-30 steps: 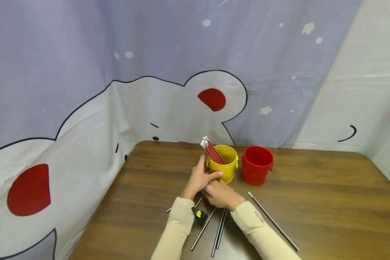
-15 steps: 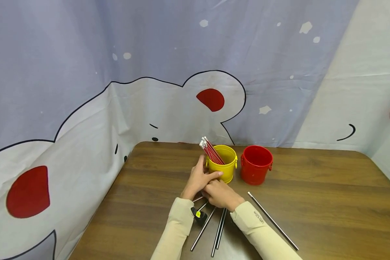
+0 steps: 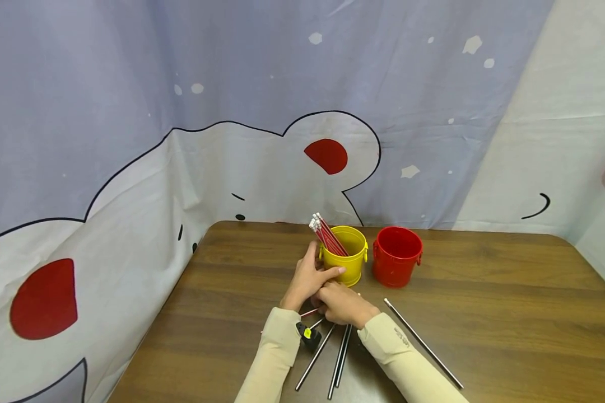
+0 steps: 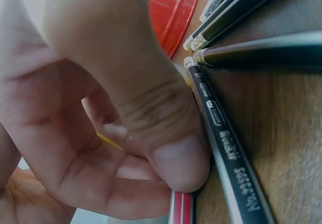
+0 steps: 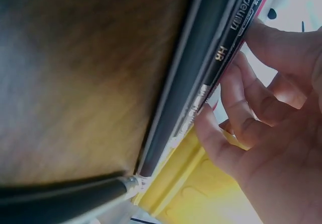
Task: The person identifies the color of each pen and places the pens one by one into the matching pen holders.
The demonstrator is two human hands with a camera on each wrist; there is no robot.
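My left hand [image 3: 305, 282] holds the yellow bucket [image 3: 351, 270], thumb across its front and fingers along its left side. Several red-striped pencils [image 3: 333, 238] with white erasers lean inside it. Below the left hand, my right hand [image 3: 345, 304] pinches a red pencil [image 4: 181, 209] close over the table; in the left wrist view its thumb lies over the pencil. Beside that pencil lies a black pencil [image 4: 226, 143] with printed lettering. Through the right wrist view, the right hand's fingers [image 5: 241, 103] come right up against a black pencil's edge.
To the right stands a red bucket [image 3: 396, 266]. Several dark pencils [image 3: 316, 358] fan out on the wooden table [image 3: 509, 319] between the forearms, and another dark pencil [image 3: 423, 343] lies right of the right sleeve. A printed curtain [image 3: 252, 168] hangs behind.
The right hand has moved down very slightly. A red pencil's shaft now shows between the hands, where it was hidden a second ago. The left hand and both buckets stay in place.
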